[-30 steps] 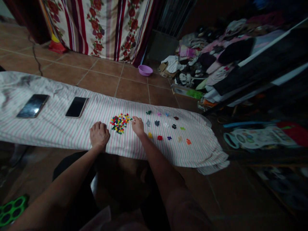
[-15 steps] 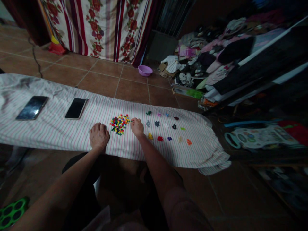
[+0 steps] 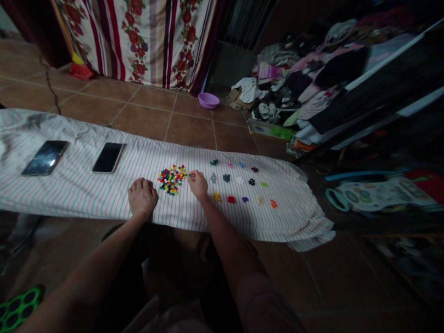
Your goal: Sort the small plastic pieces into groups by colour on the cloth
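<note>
A heap of small coloured pieces lies on a long striped cloth. My right hand rests at the heap's right edge, its fingertips pinched together on a tiny piece I cannot name. My left hand lies knuckles-up on the cloth just left of the heap, fingers curled under, nothing visible in it. To the right of my right hand, several small sorted clusters of single colours are laid out in rows.
Two dark phones lie on the cloth at the left. A purple bowl sits on the tiled floor beyond. Piled clothes fill the right. A green tray shows at lower left, a floral curtain behind.
Hardly anything: my right hand's fingertips have stayed at the heap's right edge and the view has shifted slightly. My left hand has not moved.
</note>
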`<state>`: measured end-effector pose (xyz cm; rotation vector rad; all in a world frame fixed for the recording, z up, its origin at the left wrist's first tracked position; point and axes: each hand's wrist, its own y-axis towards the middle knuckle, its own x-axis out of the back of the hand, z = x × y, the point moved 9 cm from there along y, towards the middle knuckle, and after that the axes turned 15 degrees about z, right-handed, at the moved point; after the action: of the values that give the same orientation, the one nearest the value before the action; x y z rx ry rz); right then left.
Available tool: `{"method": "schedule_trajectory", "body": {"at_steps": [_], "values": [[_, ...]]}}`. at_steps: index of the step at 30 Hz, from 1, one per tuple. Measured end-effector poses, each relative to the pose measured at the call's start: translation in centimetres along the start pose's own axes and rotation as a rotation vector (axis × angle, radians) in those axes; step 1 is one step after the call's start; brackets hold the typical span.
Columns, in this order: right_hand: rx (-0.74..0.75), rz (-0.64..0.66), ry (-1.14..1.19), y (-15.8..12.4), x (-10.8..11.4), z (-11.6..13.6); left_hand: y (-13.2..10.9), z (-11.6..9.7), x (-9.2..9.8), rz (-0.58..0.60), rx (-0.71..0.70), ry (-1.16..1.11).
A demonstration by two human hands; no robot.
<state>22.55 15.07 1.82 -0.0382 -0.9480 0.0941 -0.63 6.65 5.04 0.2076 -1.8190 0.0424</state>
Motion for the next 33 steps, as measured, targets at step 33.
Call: {"method": "schedule_trajectory", "body": {"at_steps": [33], "values": [[0.033, -0.044, 0.121, -1.7, 0.1, 0.2, 0.3, -1.0, 0.0, 0.056, -0.004, 0.153]]}}
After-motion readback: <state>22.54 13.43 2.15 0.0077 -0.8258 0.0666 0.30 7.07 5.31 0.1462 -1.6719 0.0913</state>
